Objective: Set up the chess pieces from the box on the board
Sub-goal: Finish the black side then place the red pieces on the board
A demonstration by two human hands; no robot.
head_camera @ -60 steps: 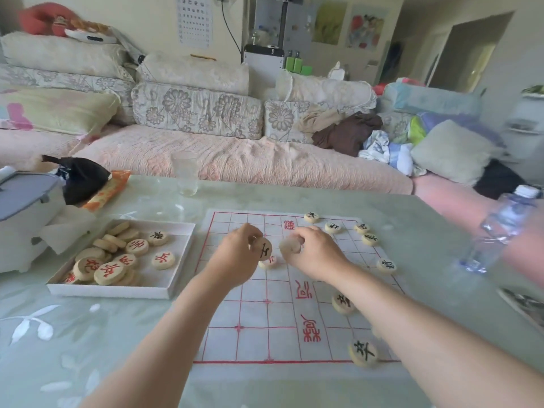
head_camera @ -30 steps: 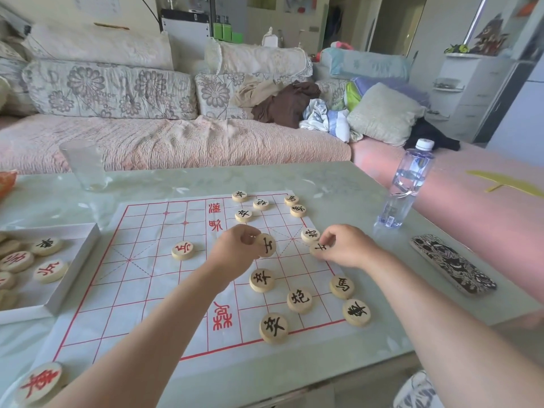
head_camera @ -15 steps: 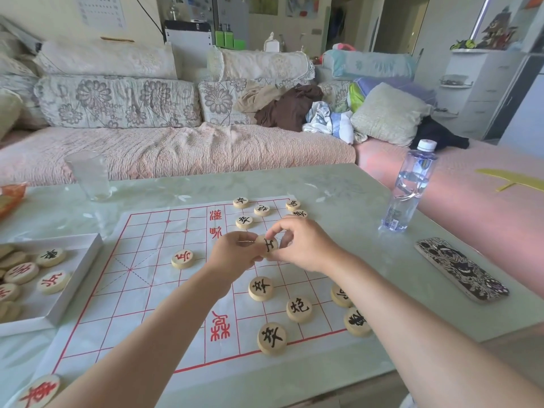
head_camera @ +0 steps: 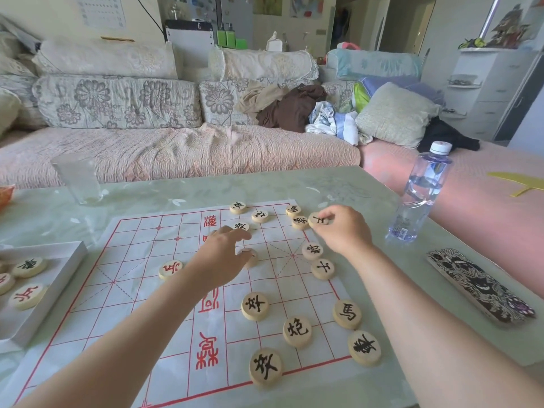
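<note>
A paper board (head_camera: 132, 293) with a red grid lies on the green table. Several black-lettered wooden discs stand along its right side, such as one (head_camera: 255, 305) near me. A single red-lettered disc (head_camera: 170, 269) sits left of the middle. My right hand (head_camera: 344, 229) pinches a black-lettered disc (head_camera: 317, 220) over the board's far right corner. Over the board's centre, my left hand (head_camera: 220, 257) curls around another disc (head_camera: 249, 257), whose face is mostly hidden. The white box (head_camera: 63, 275) with several discs sits at the left edge.
An empty glass (head_camera: 79, 179) stands at the far left of the table. A water bottle (head_camera: 421, 192) stands to the right of the board, and a patterned flat case (head_camera: 478, 287) lies near the right edge. A sofa runs behind the table.
My right hand took the black-lettered disc from my left hand and carried it to the far right corner. My left hand stayed over the centre with another disc. The view tilted slightly.
</note>
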